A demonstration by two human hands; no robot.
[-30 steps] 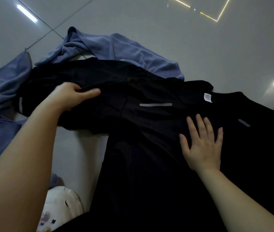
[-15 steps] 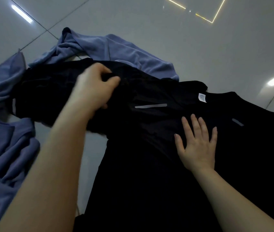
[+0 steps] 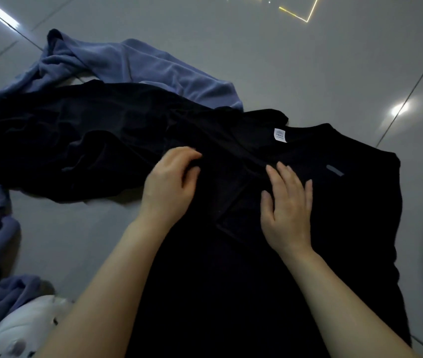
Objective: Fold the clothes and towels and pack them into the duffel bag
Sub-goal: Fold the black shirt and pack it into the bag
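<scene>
The soft black T-shirt (image 3: 269,267) lies spread on the shiny grey tile floor (image 3: 282,60). The left hand (image 3: 170,186) pinches a fold of it with bent fingers. The right hand (image 3: 286,205) presses flat on it, fingers straight. A crumpled blue towel (image 3: 133,65) lies behind, partly under another black cloth (image 3: 63,140).

Probably a home: glossy grey floor tiles (image 3: 308,73) under strewn clothes (image 3: 140,63).
</scene>
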